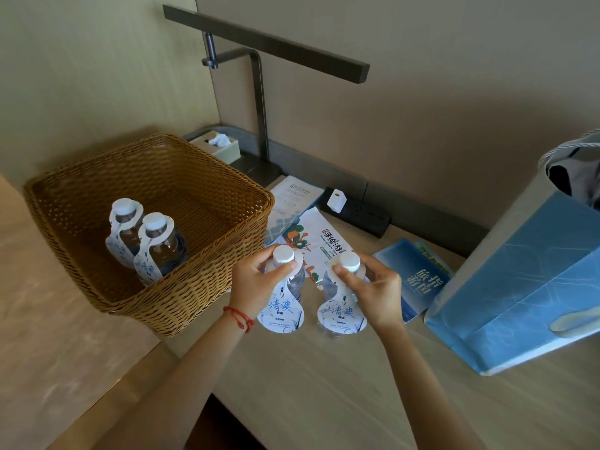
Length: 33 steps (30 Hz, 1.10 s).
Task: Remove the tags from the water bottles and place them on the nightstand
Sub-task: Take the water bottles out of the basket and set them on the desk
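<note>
Two water bottles stand upright on the nightstand (324, 384), side by side just right of the wicker basket (207, 203). The left hand (256, 284) grips the left bottle (297, 282) at its neck, fingers curled round just below the white cap, thumb near the front. The right hand (373, 287) grips the right bottle (328, 287) the same way, fingers and thumb clamped at the neck under its cap. Each bottle wears a white paper tag with blue characters: the left tag (282, 315) and the right tag (342, 316) hang down the near sides. Two more tagged bottles (156, 241) stand in the basket. Brochures (321, 238) lie flat beyond the hands, and a blue paper bag (526, 287) stands at the right. A dark lamp (259, 102) rises at the far wall.
</note>
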{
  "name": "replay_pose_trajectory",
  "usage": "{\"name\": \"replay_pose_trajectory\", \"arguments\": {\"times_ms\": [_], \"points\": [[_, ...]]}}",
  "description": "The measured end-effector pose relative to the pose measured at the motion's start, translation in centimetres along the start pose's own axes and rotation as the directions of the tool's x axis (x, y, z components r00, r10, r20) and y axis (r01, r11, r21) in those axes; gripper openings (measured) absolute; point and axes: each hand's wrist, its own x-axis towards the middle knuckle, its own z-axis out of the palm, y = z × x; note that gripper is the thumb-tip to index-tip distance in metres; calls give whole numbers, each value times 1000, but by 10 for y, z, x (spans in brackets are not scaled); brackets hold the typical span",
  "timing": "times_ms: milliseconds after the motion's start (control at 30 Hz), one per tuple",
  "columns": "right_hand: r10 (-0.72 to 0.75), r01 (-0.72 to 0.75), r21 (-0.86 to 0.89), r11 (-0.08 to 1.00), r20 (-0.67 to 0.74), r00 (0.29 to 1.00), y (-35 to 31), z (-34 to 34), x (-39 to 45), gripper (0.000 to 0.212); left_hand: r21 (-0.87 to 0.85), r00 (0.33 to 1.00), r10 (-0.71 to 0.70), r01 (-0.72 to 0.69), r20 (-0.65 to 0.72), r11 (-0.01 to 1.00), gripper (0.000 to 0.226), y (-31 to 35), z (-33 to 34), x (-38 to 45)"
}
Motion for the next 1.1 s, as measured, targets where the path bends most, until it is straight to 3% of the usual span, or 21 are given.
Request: {"name": "replay_pose_trajectory", "arguments": {"times_ms": [300,433,600,767,833,1100], "points": [[-4,7,-134,991,23,1000,2,-2,-4,34,32,1000,11,-11,1,999,14,1,-1,-3],[18,-19,-114,993,-10,1000,-14,-8,-7,43,60,1000,4,-5,12,998,39,6,-9,-8],[-150,140,-127,982,-70,986,-55,-7,-15,33,98,994,104,-107,36,989,43,29,-33,-16],[-204,201,-139,970,-8,979,-100,27,-30,46,212,965,262,-251,-26,944,31,51,-88,-24],[-202,203,-129,971,19,979,-114,50,-37,41,294,952,303,-279,-37,914,29,55,-120,-25],[-278,290,-278,916,82,957,-148,153,-62,36,613,919,391,-337,50,715,35,45,-253,-22]]}}
